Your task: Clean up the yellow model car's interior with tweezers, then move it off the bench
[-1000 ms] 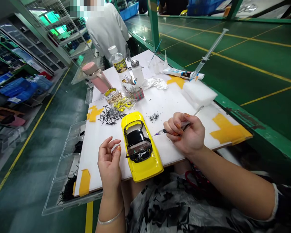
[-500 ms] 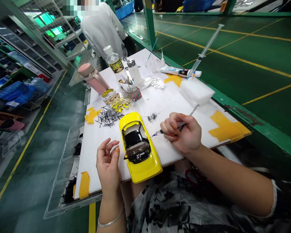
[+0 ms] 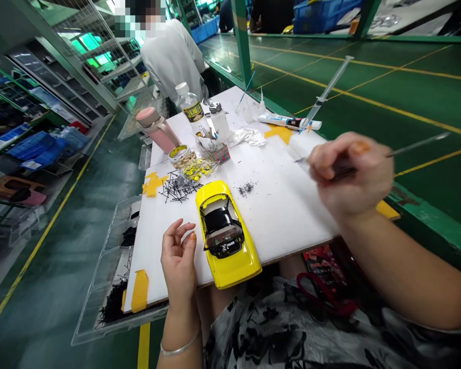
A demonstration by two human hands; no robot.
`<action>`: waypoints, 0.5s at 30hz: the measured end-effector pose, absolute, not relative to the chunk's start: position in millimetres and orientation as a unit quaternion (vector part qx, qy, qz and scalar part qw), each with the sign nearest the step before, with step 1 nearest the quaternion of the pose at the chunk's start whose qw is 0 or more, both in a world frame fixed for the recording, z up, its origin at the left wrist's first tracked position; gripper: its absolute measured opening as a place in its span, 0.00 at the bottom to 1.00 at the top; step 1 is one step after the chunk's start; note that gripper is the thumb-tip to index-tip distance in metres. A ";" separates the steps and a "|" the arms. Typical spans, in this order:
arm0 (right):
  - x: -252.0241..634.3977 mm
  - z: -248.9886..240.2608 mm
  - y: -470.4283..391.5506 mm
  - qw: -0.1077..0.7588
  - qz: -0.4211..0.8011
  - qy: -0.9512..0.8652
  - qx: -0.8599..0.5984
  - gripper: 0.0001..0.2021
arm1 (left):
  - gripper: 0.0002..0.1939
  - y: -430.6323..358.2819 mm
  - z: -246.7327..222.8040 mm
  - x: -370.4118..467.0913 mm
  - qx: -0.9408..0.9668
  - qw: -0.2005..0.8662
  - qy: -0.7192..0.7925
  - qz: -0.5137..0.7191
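A yellow model car (image 3: pixel 230 251) with a black interior lies on the white board (image 3: pixel 284 210), its front end over the near edge. My left hand (image 3: pixel 180 261) rests on the board just left of the car, fingers loosely apart, holding nothing. Off to the right, above the board's right side, my right hand (image 3: pixel 349 171) is raised and blurred. It is closed around a thin syringe-like tool (image 3: pixel 415 144) whose plunger end sticks out to the right.
Black pins (image 3: pixel 176 187) and small black specks (image 3: pixel 245 188) lie on the board. Behind them stand a pink bottle (image 3: pixel 157 128), clear bottles (image 3: pixel 192 110), a small bag of parts (image 3: pixel 195 166), a white foam block (image 3: pixel 301 143), a tube and an upright syringe (image 3: pixel 322 97). A person in white sits beyond.
My right hand has lifted the syringe tool away from the car's side and swung it up and to the right. The left hand stays beside the car.
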State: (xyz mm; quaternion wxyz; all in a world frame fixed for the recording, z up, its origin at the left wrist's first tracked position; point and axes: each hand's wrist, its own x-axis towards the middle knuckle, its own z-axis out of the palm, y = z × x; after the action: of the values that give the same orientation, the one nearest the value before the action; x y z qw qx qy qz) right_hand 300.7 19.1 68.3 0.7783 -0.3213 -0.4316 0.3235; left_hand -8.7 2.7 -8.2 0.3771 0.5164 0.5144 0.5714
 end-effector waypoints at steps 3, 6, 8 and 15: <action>329.8 85.6 34.0 0.789 0.222 -0.453 -0.350 0.12 | 0.22 2.7 -7.9 -9.0 0.521 0.374 0.519 0.566; 349.2 101.6 53.8 0.774 0.262 -0.448 -0.363 0.14 | 0.22 3.3 -7.0 -8.9 0.524 0.368 0.523 0.563; 355.8 109.2 67.3 0.735 0.358 -0.423 -0.390 0.15 | 0.22 3.3 -6.8 -8.2 0.523 0.366 0.524 0.564; 372.0 93.6 114.6 0.596 0.442 -0.337 -0.579 0.19 | 0.21 5.1 -4.9 -12.6 0.510 0.384 0.510 0.576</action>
State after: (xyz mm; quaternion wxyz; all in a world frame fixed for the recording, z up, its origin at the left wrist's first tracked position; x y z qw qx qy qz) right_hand 372.0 114.6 93.6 0.5961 -0.5794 -0.3367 0.4422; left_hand -12.6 5.1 -4.9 0.3844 0.5097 0.5101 0.5764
